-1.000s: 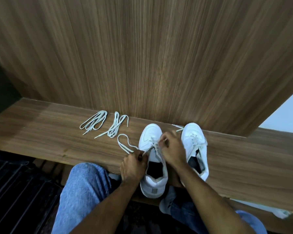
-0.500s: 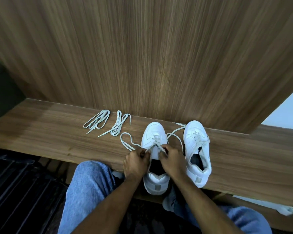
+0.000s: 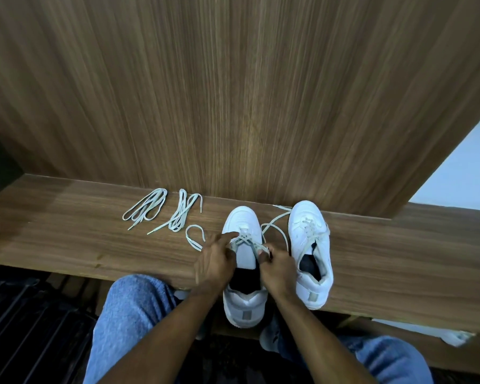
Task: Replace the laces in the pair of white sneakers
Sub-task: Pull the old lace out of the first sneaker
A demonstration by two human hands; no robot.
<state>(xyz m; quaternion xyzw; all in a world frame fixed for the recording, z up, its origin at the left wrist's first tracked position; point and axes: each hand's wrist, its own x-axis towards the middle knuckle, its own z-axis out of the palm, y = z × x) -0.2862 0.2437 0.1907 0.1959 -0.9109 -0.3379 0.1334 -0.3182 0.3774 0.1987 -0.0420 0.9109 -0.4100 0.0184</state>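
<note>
On wooden bench (image 3: 372, 259): left hand (image 3: 215, 261) with forefinger straight and right hand (image 3: 279, 266) pinching work the lace (image 3: 247, 241) of left sneaker (image 3: 243, 261), loosened; right sneaker (image 3: 311, 253) laced; two lace bundles (image 3: 161, 212) unused — early stage, I judge.

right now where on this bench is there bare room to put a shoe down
Bare wood lies right of the right sneaker, out to the bench end, and at the far left, past the two spare lace bundles. It is crowded between the bundles and the left sneaker, where a lace loop lies, and between the sneakers, where another lace end runs.
</note>
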